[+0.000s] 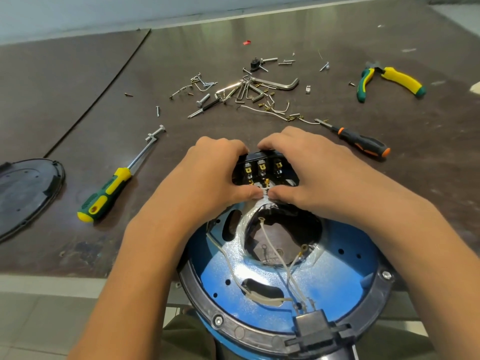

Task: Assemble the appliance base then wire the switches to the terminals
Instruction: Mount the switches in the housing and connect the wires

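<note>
A round blue appliance base (337, 276) with a black rim lies upside down against the table's near edge, partly over my lap. At its far side sits a black switch block (265, 168) with three brass terminals. My left hand (213, 175) grips the block's left end and my right hand (309, 172) grips its right end, fingers curled over the top. Both thumbs meet at a white wire (263, 193) below the terminals. Several white wires with ring lugs (275, 253) run loose across the base to a black cord clamp (314, 326).
A green-yellow screwdriver (109, 193) lies to the left, a black-orange screwdriver (361, 141) to the right, pliers (389, 80) at far right. Loose screws, hex keys and wire pieces (246, 92) are scattered beyond the hands. A black oval cover (23, 193) lies at the left edge.
</note>
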`<state>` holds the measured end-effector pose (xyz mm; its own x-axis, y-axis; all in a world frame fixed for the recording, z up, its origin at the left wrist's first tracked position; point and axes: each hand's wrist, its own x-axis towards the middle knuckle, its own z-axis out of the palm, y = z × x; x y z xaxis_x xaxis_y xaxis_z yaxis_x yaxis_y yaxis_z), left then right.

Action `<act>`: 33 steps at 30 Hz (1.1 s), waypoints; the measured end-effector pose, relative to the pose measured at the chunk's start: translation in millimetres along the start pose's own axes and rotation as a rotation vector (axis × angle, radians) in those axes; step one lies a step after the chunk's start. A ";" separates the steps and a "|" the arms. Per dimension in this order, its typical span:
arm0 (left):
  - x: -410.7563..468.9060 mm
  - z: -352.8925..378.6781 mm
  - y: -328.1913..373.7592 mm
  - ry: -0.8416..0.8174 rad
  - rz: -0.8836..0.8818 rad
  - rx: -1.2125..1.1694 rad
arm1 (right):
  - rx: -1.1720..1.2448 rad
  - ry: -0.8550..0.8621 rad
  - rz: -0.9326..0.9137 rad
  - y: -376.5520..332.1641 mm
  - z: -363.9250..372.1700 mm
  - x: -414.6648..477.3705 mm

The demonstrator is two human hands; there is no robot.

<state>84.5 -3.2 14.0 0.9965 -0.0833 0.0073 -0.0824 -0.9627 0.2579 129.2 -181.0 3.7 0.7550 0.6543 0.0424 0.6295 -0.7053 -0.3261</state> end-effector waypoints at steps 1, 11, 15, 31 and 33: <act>0.3 -0.2 -0.3 -0.006 -0.002 -0.001 | 0.001 0.004 -0.001 0.0 0.0 0.2; -1.0 -3.7 1.9 -0.047 -0.006 0.016 | 0.161 0.086 -0.008 0.1 -4.2 -1.7; -0.3 -4.4 2.3 -0.057 -0.012 0.037 | 0.176 0.098 -0.011 -0.7 -6.9 -2.3; -0.9 2.7 -1.8 0.032 -0.002 -0.106 | 0.071 0.013 0.001 -5.0 -3.4 -2.8; -0.3 3.6 -2.6 0.039 0.001 -0.115 | 0.088 0.016 0.002 -4.4 -4.0 -3.2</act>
<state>84.3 -1.6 9.9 0.9964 -0.0717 0.0447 -0.0831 -0.9266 0.3667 124.7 -181.2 8.8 0.7595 0.6480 0.0570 0.6100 -0.6791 -0.4082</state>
